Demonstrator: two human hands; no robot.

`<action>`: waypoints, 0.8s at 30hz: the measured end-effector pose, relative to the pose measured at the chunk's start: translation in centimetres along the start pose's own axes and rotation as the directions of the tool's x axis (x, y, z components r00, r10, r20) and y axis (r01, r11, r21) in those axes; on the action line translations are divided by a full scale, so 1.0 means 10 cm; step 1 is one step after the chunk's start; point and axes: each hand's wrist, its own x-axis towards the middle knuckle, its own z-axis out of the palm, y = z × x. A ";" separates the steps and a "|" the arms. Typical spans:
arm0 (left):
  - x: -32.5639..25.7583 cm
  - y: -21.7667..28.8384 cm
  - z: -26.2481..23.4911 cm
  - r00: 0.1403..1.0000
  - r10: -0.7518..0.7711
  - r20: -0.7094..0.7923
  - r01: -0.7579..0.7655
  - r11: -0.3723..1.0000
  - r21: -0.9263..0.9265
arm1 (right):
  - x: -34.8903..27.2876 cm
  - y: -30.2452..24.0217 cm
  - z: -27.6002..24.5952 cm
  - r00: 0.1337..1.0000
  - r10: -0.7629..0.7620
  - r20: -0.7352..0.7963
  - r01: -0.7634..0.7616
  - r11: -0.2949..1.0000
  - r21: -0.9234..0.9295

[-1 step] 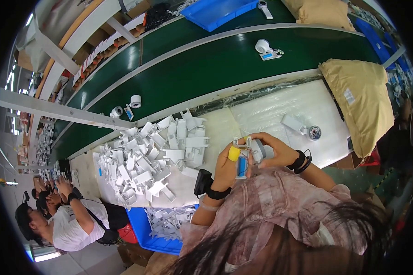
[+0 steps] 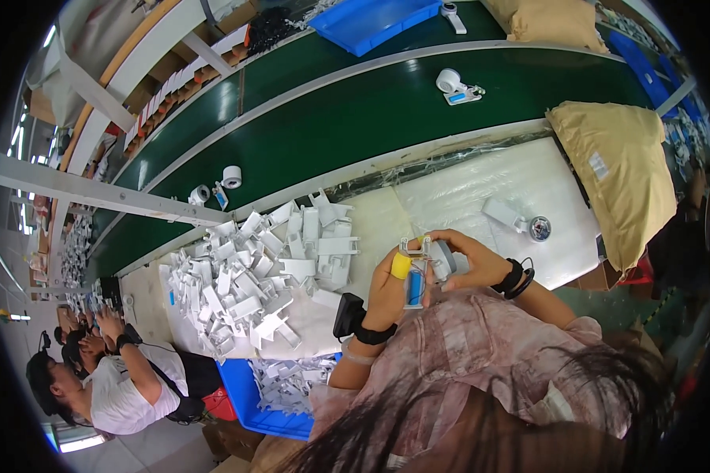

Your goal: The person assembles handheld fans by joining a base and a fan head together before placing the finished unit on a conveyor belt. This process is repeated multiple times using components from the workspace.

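small white part (image 2: 420, 254) pinched between left hand (image 2: 388, 293) and right hand (image 2: 465, 264).

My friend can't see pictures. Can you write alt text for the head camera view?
A person's left hand and right hand hold a small white and blue part together above a white bench. A pile of white plastic pieces lies left, beside a green conveyor belt.
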 end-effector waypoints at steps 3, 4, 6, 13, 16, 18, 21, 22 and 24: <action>0.01 -0.02 -0.02 0.999 -0.010 -0.035 0.007 0.997 -0.075 | 0.04 0.07 -0.05 0.999 0.046 0.015 -0.046 0.999 -0.006; 0.03 -0.03 -0.02 1.000 -0.008 -0.028 0.006 0.997 -0.074 | 0.05 0.09 -0.07 0.998 0.054 0.014 -0.053 0.998 -0.036; 0.10 -0.03 -0.01 0.994 0.023 -0.110 -0.028 0.999 -0.042 | 0.07 0.07 -0.10 0.999 0.038 -0.010 -0.039 0.998 -0.045; 0.75 -0.03 -0.46 0.990 -0.030 -0.141 0.013 0.993 -0.119 | 0.35 0.29 -0.58 0.987 0.083 -0.136 -0.109 0.975 -0.196; 1.05 0.03 -0.67 0.982 -0.012 -0.190 -0.006 0.996 -0.094 | 0.62 0.35 -1.15 0.948 -0.022 -0.318 -0.133 0.880 -0.456; 1.23 0.03 -0.74 0.986 -0.003 -0.164 -0.006 0.999 -0.052 | 0.83 0.48 -1.66 0.871 -0.236 -0.430 -0.152 0.703 -0.695; 1.36 0.06 -0.73 0.971 -0.073 -0.229 0.057 0.996 -0.074 | 1.11 0.59 -2.35 0.773 -0.391 -0.500 -0.283 0.494 -0.822; 1.38 0.00 -0.76 0.971 -0.081 -0.227 0.065 0.995 -0.077 | 1.19 0.64 -2.52 0.747 -0.471 -0.469 -0.286 0.409 -0.867; 1.36 -0.16 -0.81 0.961 -0.201 -0.190 0.180 0.976 -0.122 | 1.33 0.83 -2.87 0.753 -0.490 -0.439 -0.281 0.364 -0.888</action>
